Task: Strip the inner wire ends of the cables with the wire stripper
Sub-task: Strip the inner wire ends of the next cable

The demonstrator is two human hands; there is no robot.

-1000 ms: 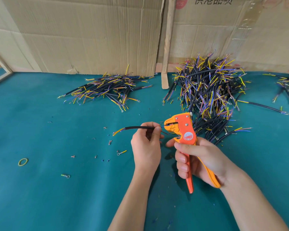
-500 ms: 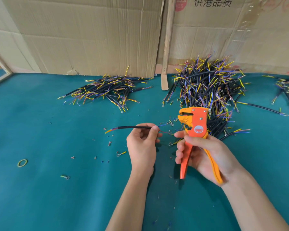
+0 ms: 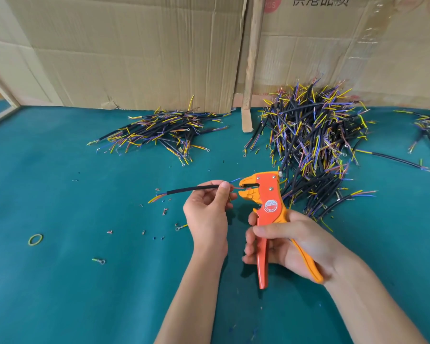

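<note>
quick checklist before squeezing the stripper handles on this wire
1. Left hand pinches the black cable close to its inner wires: ok.
2. Right hand grips both handles of the wire stripper: ok.
3. Pinkish inner wire reaches into the stripper's mouth: ok.
4. Blue inner wire stays outside the mouth: ok.
5. Insertion depth: cannot tell.
6. Left fingertips clear of the mouth: ok, though close.

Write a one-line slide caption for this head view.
Left hand feeds a black cable's inner wire into the orange wire stripper held by the right hand, cable piles behind.
</note>
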